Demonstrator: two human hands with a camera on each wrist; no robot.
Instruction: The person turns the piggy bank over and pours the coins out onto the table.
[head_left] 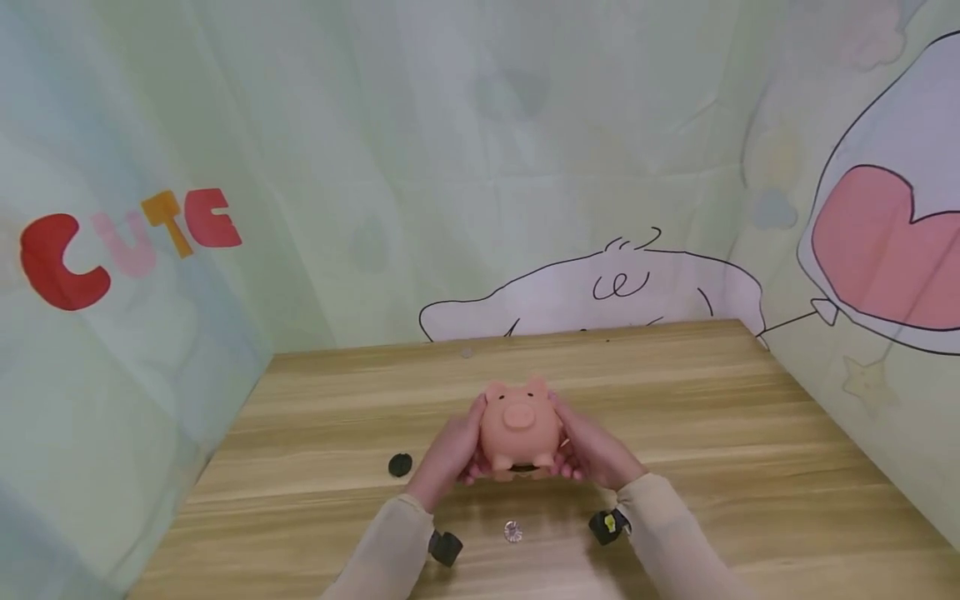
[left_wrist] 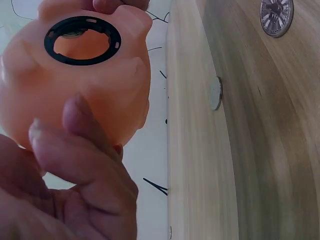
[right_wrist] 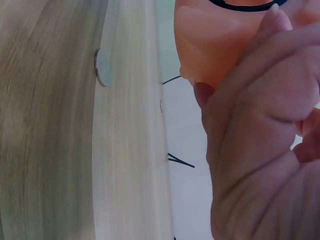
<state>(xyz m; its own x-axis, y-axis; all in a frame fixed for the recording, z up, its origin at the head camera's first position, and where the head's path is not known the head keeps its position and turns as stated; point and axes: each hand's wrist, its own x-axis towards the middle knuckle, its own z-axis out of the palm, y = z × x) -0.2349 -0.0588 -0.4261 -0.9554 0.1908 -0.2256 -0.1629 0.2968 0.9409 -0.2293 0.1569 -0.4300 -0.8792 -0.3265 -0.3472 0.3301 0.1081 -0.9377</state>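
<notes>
A pink piggy bank [head_left: 520, 429] faces the head camera, raised over the wooden table between both hands. My left hand [head_left: 459, 442] grips one side of it, and my right hand [head_left: 595, 447] holds the other. In the left wrist view, the underside shows a round hole edged by a black ring [left_wrist: 114, 45], uncovered, and a small coin-like disc [left_wrist: 73, 33] shows inside. Fingers [left_wrist: 90, 165] of the left hand curl under the bank. From the right wrist, the right fingers [right_wrist: 260, 85] reach up under it, one fingertip at the ring.
On the table [head_left: 322, 400], a round black cap [head_left: 400, 465] lies left of the left hand. A clear ridged disc [head_left: 513, 532] sits nearer, between the forearms. A small coin [head_left: 467, 353] lies near the back edge. Printed curtains [head_left: 360, 167] stand behind and beside the table.
</notes>
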